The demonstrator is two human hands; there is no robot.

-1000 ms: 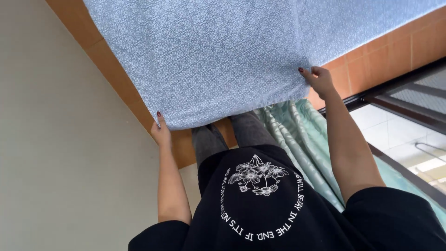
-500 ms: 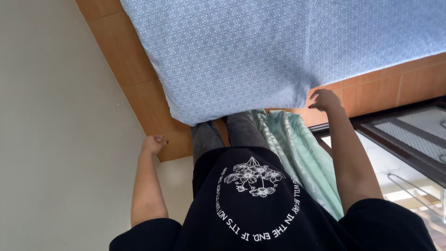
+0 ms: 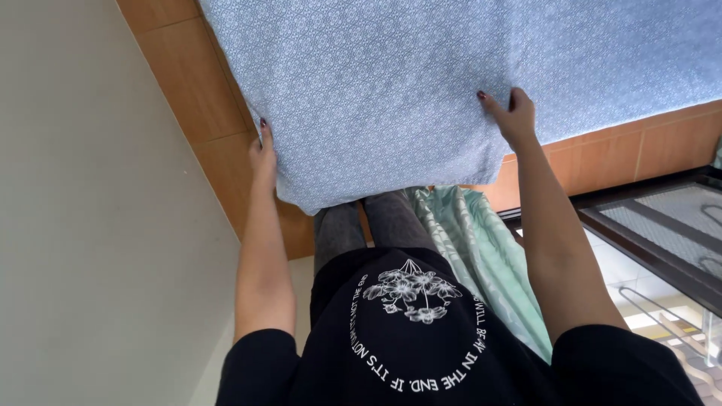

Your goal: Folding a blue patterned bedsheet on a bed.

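Half a second ago the left hand (image 3: pixel 263 154) hung loose near the floor tiles, away from the cloth; now it has come back up to the edge of the pale blue, finely patterned fabric-covered mattress (image 3: pixel 451 75) and lies along its left border, fingers stretched upward with a dark-painted nail showing at the top. Whether those fingers curl around the edge or only press flat against it cannot be told, since the cloth hides their far side. The right hand (image 3: pixel 511 116) has also shifted, from just under the lower hem to a spot higher on the blue surface, where it is closed on the fabric, thumb on the near face and fingers on the edge, pinching a small fold. Between the two hands the mattress's rounded lower corner hangs down, and it spreads up and away from both grips to fill the top of the view. Directly below that corner, between the forearms, stand the person's grey trouser legs (image 3: pixel 368 225) and, lower, a black T-shirt with a white printed ring and flower design (image 3: pixel 410 331). Just below the right hand's grip a pale green patterned curtain (image 3: pixel 481 256) hangs in folds. Behind the left hand run orange-brown glazed tiles (image 3: pixel 188 83), with a plain cream wall (image 3: pixel 90 225) farther out, and beyond the right forearm sits a dark-framed window with a mesh screen (image 3: pixel 662 233).
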